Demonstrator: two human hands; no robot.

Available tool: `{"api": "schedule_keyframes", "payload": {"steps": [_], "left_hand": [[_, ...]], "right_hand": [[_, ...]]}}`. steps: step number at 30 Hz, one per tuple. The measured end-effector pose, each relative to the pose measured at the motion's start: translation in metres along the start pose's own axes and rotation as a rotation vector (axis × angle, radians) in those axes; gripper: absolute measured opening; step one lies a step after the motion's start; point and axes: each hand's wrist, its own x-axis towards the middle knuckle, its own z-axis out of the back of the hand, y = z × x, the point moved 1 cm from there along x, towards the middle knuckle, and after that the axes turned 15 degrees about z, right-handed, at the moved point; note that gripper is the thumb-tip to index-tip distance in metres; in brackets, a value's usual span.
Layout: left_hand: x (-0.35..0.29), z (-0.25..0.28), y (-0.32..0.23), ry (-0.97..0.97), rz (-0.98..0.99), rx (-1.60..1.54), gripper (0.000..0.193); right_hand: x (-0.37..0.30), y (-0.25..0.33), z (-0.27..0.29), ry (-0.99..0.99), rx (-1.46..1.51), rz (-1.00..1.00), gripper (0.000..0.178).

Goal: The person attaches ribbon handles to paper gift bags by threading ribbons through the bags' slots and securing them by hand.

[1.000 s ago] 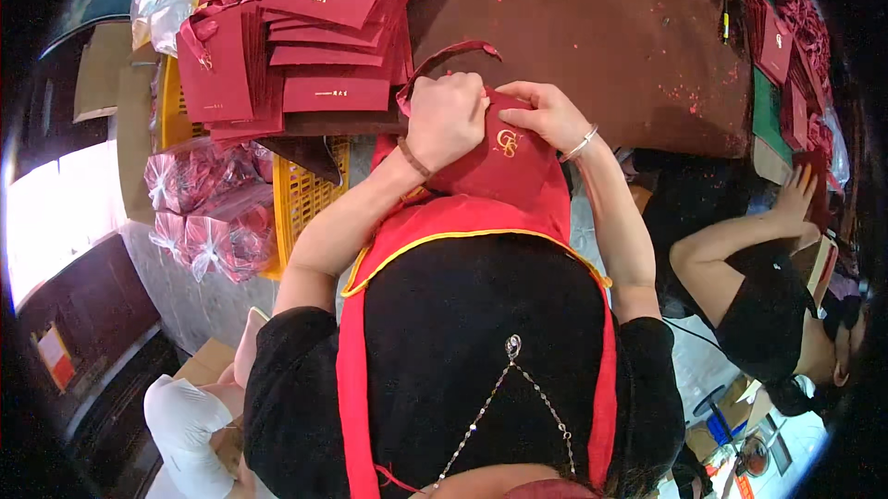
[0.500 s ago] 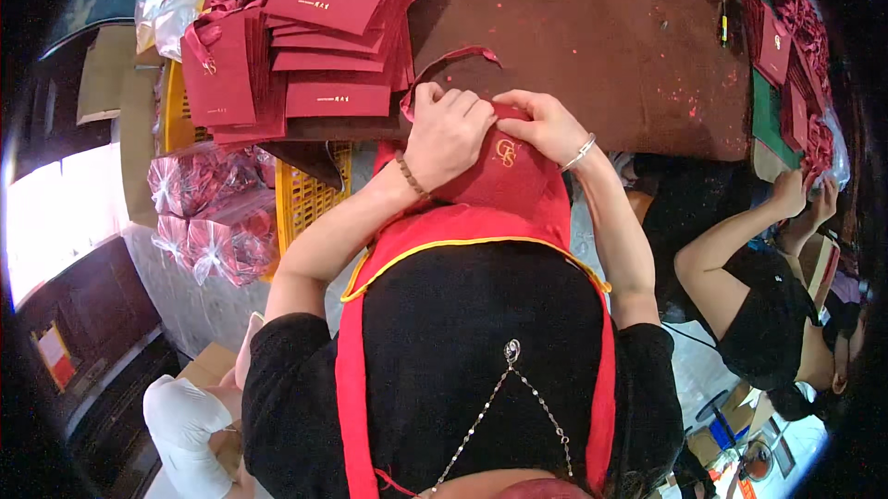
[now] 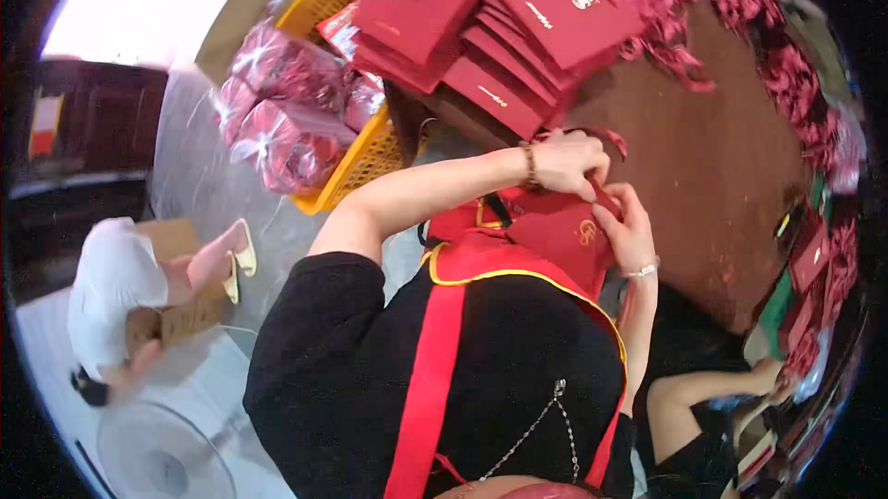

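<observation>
A dark red gift bag (image 3: 560, 233) with a gold emblem hangs at the table's near edge, in front of my red apron (image 3: 499, 268). My left hand (image 3: 566, 161), with a beaded bracelet at the wrist, has its fingers closed on the bag's top edge. Beside it, my right hand (image 3: 631, 229), with a silver bracelet, pinches the same edge. A strip of red ribbon (image 3: 614, 140) shows just beyond my left hand. What the fingertips do inside the fold is hidden. Just past my left hand lie stacked red gift bags (image 3: 564, 13).
The brown tabletop (image 3: 712, 157) carries red ribbon bundles (image 3: 777, 64). At left, a yellow crate (image 3: 356, 161) stands by plastic-wrapped red bundles (image 3: 287, 143). A person in white (image 3: 120, 282) bends near a cardboard box (image 3: 190, 314) and a fan (image 3: 165, 453). Another person's arm (image 3: 703, 397) reaches in at lower right.
The view has swung left, so the stacks and table sit farther right and tilted. Both hands still grip the bag's top edge. More of the person in white and the fan now show.
</observation>
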Motion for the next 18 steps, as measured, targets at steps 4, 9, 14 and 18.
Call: {"api": "schedule_keyframes", "payload": {"steps": [4, 9, 14, 18], "left_hand": [[0.004, 0.007, -0.005, 0.141, -0.023, 0.007, 0.028], [0.027, 0.009, 0.011, 0.336, -0.017, -0.041, 0.037], [0.058, -0.008, 0.023, 0.791, -0.131, -0.254, 0.025], [0.069, -0.009, 0.014, 1.024, -0.172, -0.244, 0.023]], "right_hand": [[-0.002, 0.015, 0.001, -0.017, -0.101, -0.037, 0.024], [-0.003, 0.029, -0.002, -0.024, -0.135, -0.047, 0.024], [-0.004, 0.043, -0.008, -0.023, -0.088, -0.006, 0.019], [-0.009, 0.034, -0.006, -0.041, -0.047, 0.086, 0.017]]}}
